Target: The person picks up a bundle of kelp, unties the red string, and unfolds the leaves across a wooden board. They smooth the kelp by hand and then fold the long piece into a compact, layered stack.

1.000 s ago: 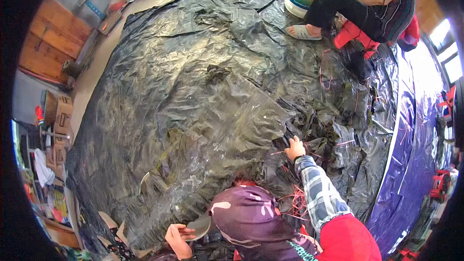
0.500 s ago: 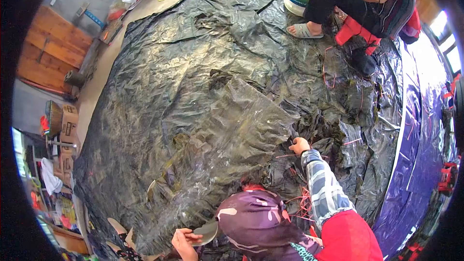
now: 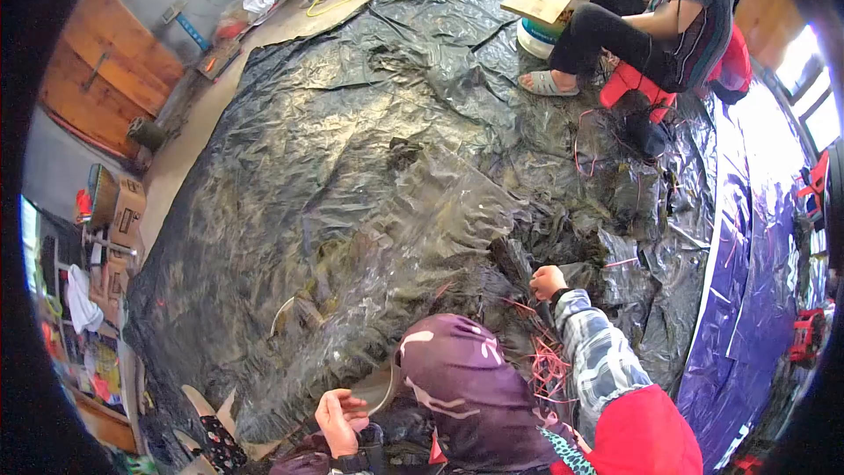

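My left hand (image 3: 339,422) is at the bottom, left of a knee-like shape in purple patterned cloth (image 3: 457,369). Its fingers are apart and slightly bent, with nothing visibly held, beside a pale curved rim (image 3: 387,389). To the right, my right hand (image 3: 548,281), below a plaid sleeve (image 3: 598,343), is closed at the edge of crumpled dark sheeting (image 3: 512,259); what it pinches is too small to tell. A wrinkled greyish sheet (image 3: 440,202) spreads ahead of both hands. Below the right hand lies a tangle of red strings (image 3: 549,367).
A seated person (image 3: 668,26) in dark trousers is at the upper right, beside a board (image 3: 536,2) on a bucket (image 3: 536,38). Black plastic (image 3: 290,141) covers the floor. Purple sheeting (image 3: 747,299) lies at right, cardboard boxes (image 3: 128,211) at left.
The view has shifted slightly. My left hand has come away from the pale curved piece and its fingers have spread. My right hand has moved slightly down, still closed.
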Available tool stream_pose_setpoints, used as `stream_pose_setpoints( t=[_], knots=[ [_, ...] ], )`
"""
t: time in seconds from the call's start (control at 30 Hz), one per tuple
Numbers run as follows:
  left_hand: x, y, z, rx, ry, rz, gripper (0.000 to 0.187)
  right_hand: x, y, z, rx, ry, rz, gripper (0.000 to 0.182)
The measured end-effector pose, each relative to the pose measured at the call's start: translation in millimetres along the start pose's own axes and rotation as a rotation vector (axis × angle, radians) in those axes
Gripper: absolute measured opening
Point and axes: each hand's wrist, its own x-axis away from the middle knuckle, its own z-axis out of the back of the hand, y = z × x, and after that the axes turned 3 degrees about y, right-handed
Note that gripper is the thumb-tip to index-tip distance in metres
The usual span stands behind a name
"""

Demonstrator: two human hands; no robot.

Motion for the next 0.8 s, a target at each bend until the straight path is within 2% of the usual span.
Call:
stream_pose_setpoints(
  t=[0.03, 0.1, 0.13, 0.23, 0.37, 0.43, 0.53, 0.63, 0.67, 0.7, 0.8],
  knots=[
    [4.3, -1.0, 1.7, 0.022, -0.011, -0.011, 0.041, 12.1, -7.6, 11.4, -0.125, 0.017, 0.000, 0.014],
    [11.4, -4.6, 7.5, 0.050, -0.017, -0.028, 0.039, 30.0, -22.1, 35.1, -0.159, 0.056, 0.136, 0.011],
    [15.4, -4.5, 9.9, 0.064, -0.016, -0.032, 0.039, 24.5, -16.2, 41.3, -0.101, 0.159, 0.313, 0.010],
    [25.8, -13.7, 23.0, 0.116, -0.025, -0.057, 0.038, 70.4, -56.4, 75.9, -0.380, 0.168, 0.349, 0.012],
    [39.5, -14.6, 37.1, 0.226, -0.005, -0.105, 0.034, 114.5, -99.9, 118.7, -0.394, 0.266, 0.558, 0.007],
    [46.0, -16.1, 43.6, 0.252, 0.020, -0.144, 0.033, 142.7, -124.6, 137.7, -0.517, 0.247, 0.537, 0.007],
    [53.6, -19.2, 48.3, 0.319, 0.038, -0.167, 0.034, 183.3, -156.8, 164.5, -0.488, 0.296, 0.679, 0.005],
    [59.7, -20.5, 54.5, 0.409, 0.036, -0.191, 0.032, 223.1, -189.6, 183.5, -0.562, 0.313, 0.728, 0.004],
    [62.0, -19.5, 55.4, 0.411, 0.017, -0.203, 0.030, 228.2, -198.0, 190.0, -0.629, 0.280, 0.767, 0.004],
    [64.1, -19.2, 56.1, 0.412, -0.003, -0.214, 0.027, 228.8, -205.3, 197.6, -0.587, 0.336, 0.893, 0.005],
    [70.0, -18.4, 57.2, 0.459, -0.016, -0.223, 0.025, 266.1, -243.3, 205.7, -0.763, 0.303, 0.917, 0.004]
  ],
)
